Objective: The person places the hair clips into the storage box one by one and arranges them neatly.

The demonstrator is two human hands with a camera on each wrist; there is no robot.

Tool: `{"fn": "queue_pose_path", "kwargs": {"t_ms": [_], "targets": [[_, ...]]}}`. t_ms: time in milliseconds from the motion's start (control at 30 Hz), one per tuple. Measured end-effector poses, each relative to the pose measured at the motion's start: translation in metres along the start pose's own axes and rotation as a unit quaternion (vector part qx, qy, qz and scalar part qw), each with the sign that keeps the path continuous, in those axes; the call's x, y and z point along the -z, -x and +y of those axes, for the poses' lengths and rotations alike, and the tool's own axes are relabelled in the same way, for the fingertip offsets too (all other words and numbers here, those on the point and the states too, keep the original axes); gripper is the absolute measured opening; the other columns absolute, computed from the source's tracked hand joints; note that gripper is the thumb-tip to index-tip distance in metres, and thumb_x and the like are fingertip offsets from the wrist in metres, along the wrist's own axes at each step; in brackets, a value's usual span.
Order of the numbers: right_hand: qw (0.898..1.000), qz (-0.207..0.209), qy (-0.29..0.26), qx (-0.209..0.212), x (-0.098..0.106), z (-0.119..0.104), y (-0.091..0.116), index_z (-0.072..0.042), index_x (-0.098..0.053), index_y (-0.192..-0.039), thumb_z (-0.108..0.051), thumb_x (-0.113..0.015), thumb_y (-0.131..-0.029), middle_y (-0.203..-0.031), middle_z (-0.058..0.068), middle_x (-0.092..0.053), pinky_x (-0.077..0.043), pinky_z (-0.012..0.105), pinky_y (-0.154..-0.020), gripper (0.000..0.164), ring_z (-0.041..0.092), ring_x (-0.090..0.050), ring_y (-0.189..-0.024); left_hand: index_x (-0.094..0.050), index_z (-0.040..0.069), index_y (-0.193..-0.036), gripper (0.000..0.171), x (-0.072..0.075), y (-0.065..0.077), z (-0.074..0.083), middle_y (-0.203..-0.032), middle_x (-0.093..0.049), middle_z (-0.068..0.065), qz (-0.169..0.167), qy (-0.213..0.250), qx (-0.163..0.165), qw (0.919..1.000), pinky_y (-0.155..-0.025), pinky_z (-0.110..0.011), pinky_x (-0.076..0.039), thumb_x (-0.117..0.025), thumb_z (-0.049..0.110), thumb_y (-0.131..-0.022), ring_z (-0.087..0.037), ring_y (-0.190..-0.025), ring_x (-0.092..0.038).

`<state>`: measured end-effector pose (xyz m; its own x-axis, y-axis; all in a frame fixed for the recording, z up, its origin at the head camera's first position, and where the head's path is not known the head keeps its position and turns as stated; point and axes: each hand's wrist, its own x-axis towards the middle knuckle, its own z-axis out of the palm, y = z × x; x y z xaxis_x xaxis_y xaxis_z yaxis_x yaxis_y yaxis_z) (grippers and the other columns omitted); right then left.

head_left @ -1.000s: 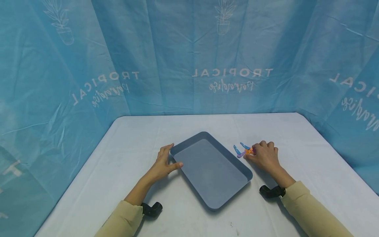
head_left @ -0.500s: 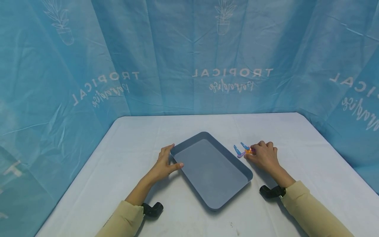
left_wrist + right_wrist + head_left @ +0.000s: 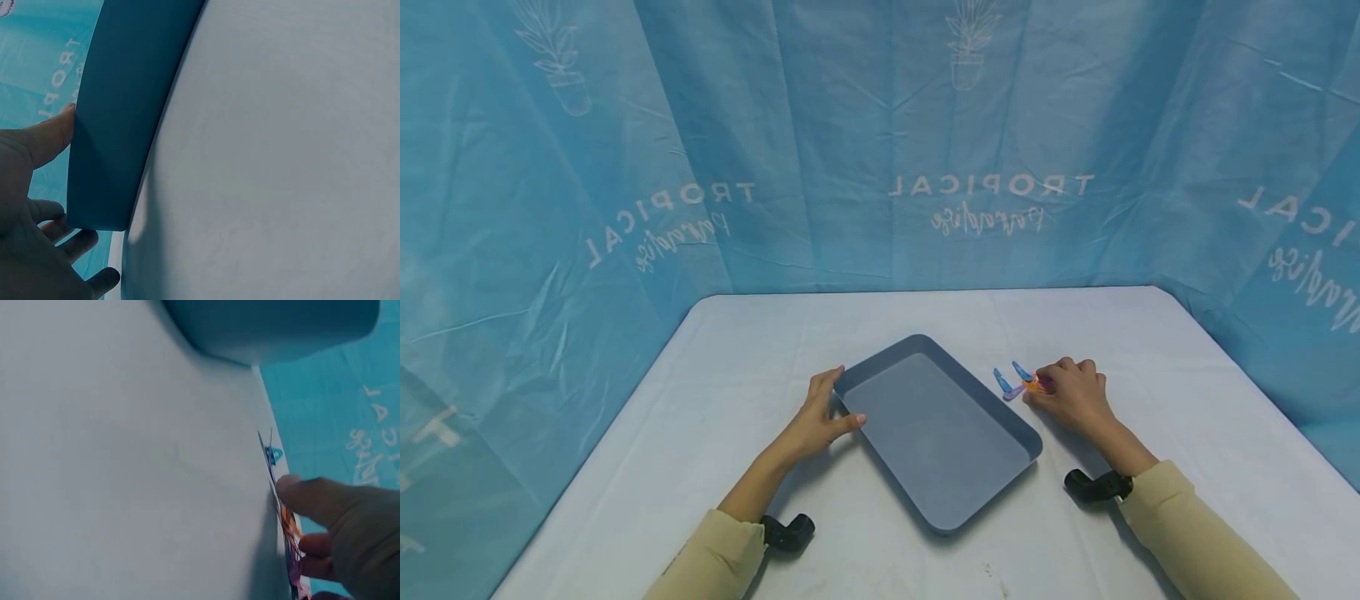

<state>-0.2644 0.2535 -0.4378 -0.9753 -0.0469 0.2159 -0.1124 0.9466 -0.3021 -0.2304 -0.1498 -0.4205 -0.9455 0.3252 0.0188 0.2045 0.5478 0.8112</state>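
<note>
A grey-blue rectangular tray lies at an angle on the white table. My left hand holds its left corner, thumb over the near rim and fingers round the far side. In the left wrist view the thumb meets the rim of the tray wall, and the other fingers are bent by its corner. To the right of the tray, my right hand pinches a small bunch of thin blue, purple and orange pieces, like hair clips. Their blue ends spread towards the tray; the fingers hide the rest.
The white-covered table has rounded far corners. Blue printed curtains stand round its back and sides. A black wrist device sits on the left wrist, and another black device on the right.
My right wrist has shifted slightly to the right, fingers still on the colourful pieces. The left hand and tray stay practically where they were.
</note>
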Motion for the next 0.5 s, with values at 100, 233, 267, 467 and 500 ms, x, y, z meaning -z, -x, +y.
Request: {"fn": "queue_pose_path", "kwargs": {"t_ms": [100, 233, 267, 467, 500], "targets": [[1.0, -0.004, -0.007, 0.003, 0.002, 0.004, 0.0, -0.001, -0.064, -0.116, -0.037, -0.073, -0.079, -0.105, 0.021, -0.058, -0.032, 0.053, -0.084, 0.052, 0.038, -0.042, -0.1, -0.009, 0.016, -0.153, 0.09, 0.0, 0.001, 0.0, -0.154, -0.009, -0.013, 0.0, 0.006, 0.005, 1.0, -0.109, -0.062, -0.025, -0.067, 0.035, -0.087, -0.04, -0.145, -0.013], [0.999, -0.015, -0.027, 0.008, 0.004, 0.009, -0.001, -0.001, -0.064, -0.117, -0.035, -0.074, -0.079, -0.107, 0.021, -0.058, -0.032, 0.053, -0.084, 0.052, 0.039, -0.041, -0.101, -0.009, 0.017, -0.153, 0.09, -0.001, 0.003, 0.002, -0.154, -0.009, -0.013, 0.002, 0.01, 0.009, 0.9999, -0.109, -0.062, -0.025, -0.068, 0.034, -0.087, -0.04, -0.145, -0.013], [0.999, -0.017, -0.033, 0.01, 0.005, 0.01, -0.001, -0.001, -0.064, -0.117, -0.035, -0.074, -0.079, -0.107, 0.02, -0.058, -0.032, 0.053, -0.084, 0.052, 0.038, -0.041, -0.101, -0.009, 0.016, -0.153, 0.09, -0.002, 0.004, 0.002, -0.154, -0.009, -0.013, 0.002, 0.01, 0.009, 0.9999, -0.108, -0.062, -0.025, -0.068, 0.034, -0.087, -0.04, -0.144, -0.013], [0.997, -0.008, -0.055, 0.043, 0.013, 0.011, 0.001, -0.001, -0.065, -0.116, -0.034, -0.074, -0.079, -0.108, 0.021, -0.059, -0.031, 0.054, -0.084, 0.051, 0.038, -0.043, -0.101, -0.009, 0.015, -0.153, 0.089, -0.004, 0.007, 0.005, -0.155, -0.01, -0.013, 0.004, 0.006, 0.01, 0.9999, -0.108, -0.062, -0.025, -0.067, 0.032, -0.087, -0.04, -0.144, -0.013], [0.997, -0.005, -0.06, 0.05, 0.015, 0.01, 0.001, -0.001, -0.065, -0.116, -0.034, -0.074, -0.079, -0.109, 0.021, -0.059, -0.031, 0.054, -0.084, 0.05, 0.039, -0.043, -0.102, -0.009, 0.015, -0.153, 0.089, -0.004, 0.007, 0.006, -0.155, -0.01, -0.013, 0.004, 0.005, 0.01, 0.9999, -0.108, -0.062, -0.025, -0.067, 0.032, -0.087, -0.04, -0.144, -0.013]]}}
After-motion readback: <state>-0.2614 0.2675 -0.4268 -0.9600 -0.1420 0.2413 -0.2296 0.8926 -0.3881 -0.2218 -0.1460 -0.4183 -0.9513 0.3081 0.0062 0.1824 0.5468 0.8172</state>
